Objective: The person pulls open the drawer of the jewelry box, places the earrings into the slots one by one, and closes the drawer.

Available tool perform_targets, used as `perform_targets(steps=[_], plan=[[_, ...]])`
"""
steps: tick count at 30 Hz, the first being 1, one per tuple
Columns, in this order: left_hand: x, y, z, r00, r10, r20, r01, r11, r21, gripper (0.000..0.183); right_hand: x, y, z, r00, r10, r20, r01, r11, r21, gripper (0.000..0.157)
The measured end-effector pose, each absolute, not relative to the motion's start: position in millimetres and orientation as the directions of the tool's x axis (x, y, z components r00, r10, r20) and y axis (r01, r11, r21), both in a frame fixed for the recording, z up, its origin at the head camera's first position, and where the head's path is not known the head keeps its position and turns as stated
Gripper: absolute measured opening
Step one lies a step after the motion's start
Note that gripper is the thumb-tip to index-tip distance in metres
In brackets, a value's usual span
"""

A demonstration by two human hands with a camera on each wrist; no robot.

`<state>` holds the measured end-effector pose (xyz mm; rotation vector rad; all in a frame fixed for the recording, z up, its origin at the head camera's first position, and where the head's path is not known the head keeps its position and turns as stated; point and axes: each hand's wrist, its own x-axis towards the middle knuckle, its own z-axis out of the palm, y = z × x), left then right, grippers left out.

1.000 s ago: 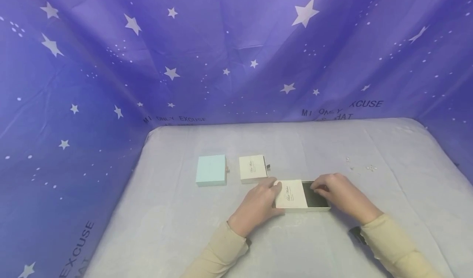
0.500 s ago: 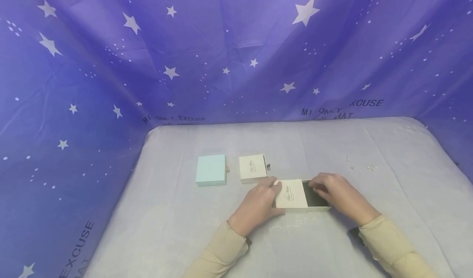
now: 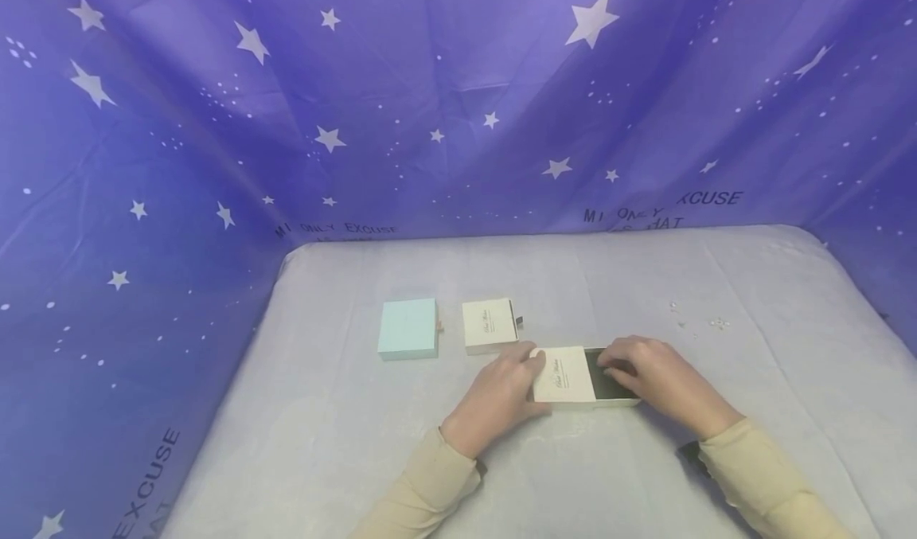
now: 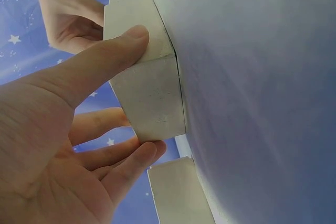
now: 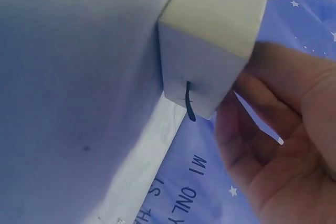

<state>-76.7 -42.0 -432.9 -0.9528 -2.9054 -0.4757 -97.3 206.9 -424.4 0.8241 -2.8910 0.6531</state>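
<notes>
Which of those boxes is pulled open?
The cream box in the left hand: its drawer sticks well out, unlike those of the farther cream box and pale blue box.

Left hand (image 3: 497, 400) grips cream box (image 3: 569, 376), dark-lined drawer (image 3: 607, 389) extended to the right. Right hand (image 3: 665, 380) reaches into drawer. Farther left: second cream box (image 3: 489, 324), then mint box (image 3: 407, 328). Far right: small pale pieces (image 3: 719, 324) on grey cloth (image 3: 573, 475).

Soft, even light fills the head view, though print (image 3: 558, 375) on the box (image 3: 576, 376) blurs; both wrist views are dimmer, with bluish shade across the table (image 5: 68, 77).
</notes>
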Motion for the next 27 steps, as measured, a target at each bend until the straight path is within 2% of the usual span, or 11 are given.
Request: perform_targets(steps=[10, 19, 27], plan=[[-77.0, -42.5, -432.8, -0.810, 0.569, 0.140, 0.585, 0.766, 0.268, 0.068, -96.6, 208.4, -421.3, -0.840, -0.512, 0.179, -0.540, 0.755, -0.371, 0.024], [-76.6, -42.6, -433.6, -0.810, 0.569, 0.143, 0.585, 0.766, 0.266, 0.070, -101.4, 215.5, -411.8, -0.879, -0.443, 0.174, -0.472, 0.762, -0.445, 0.019], [-77.7, -42.3, -432.7, -0.803, 0.576, 0.151, 0.594, 0.760, 0.263, 0.067, -116.0, 235.3, -397.0, -0.913, -0.377, 0.157, -0.406, 0.798, -0.446, 0.020]])
